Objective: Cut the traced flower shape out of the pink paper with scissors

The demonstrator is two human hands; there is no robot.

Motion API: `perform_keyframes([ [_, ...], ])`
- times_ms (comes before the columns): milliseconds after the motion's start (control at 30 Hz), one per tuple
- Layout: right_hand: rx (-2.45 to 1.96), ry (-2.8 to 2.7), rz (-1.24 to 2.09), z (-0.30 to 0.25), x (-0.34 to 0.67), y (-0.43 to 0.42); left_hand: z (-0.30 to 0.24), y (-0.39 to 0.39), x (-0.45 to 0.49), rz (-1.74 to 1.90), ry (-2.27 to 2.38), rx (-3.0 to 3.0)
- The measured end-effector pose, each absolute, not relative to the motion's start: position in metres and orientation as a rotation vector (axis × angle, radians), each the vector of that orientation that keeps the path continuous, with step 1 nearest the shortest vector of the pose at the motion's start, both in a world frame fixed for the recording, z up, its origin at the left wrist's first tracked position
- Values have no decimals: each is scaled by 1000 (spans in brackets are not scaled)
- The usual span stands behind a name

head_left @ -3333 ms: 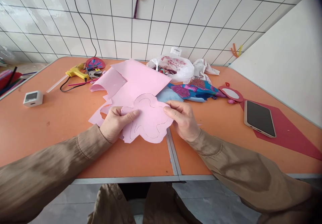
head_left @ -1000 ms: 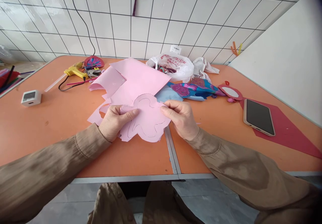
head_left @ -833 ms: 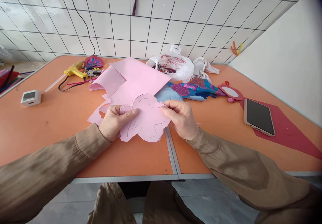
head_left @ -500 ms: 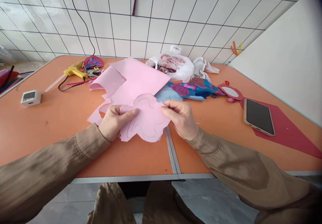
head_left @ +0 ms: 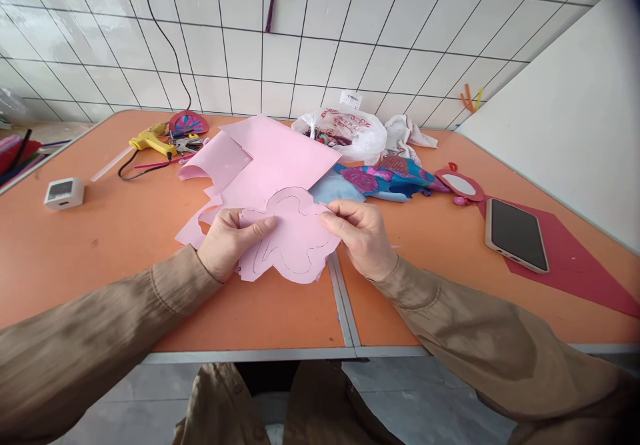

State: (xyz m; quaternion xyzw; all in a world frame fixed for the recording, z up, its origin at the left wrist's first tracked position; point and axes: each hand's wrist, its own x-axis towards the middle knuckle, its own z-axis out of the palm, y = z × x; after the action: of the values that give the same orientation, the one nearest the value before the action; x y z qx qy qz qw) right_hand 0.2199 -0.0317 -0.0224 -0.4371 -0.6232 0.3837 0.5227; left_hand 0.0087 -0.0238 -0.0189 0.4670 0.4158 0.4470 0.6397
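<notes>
A pink paper cut-out (head_left: pixel 295 235) with a pencilled flower outline lies low over the orange table (head_left: pixel 100 245). My left hand (head_left: pixel 227 241) pinches its left edge, thumb on top. My right hand (head_left: pixel 363 235) pinches its right edge, fingers curled. Behind the cut-out lie larger pink sheets (head_left: pixel 273 155) with pieces cut away.
A yellow glue gun (head_left: pixel 150 141) and keys (head_left: pixel 187 143) sit at the back left, a white cube device (head_left: pixel 64 193) at the far left. A white plastic bag (head_left: pixel 345 131), patterned blue-pink fabric (head_left: pixel 390 177), a small mirror (head_left: pixel 460 185) and a phone (head_left: pixel 516 235) on red paper (head_left: pixel 575 258) are on the right.
Since 3.3 s ago the cut-out shifted slightly left and its right edge pulled in under my right hand. Over the last second both hands held still.
</notes>
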Motion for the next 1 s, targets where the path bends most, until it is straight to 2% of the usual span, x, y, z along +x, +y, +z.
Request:
perform_keyframes([
  [1000, -1028, -1490, 924, -25, 220, -32, -21, -25, 7, 1019, 929, 1068],
])
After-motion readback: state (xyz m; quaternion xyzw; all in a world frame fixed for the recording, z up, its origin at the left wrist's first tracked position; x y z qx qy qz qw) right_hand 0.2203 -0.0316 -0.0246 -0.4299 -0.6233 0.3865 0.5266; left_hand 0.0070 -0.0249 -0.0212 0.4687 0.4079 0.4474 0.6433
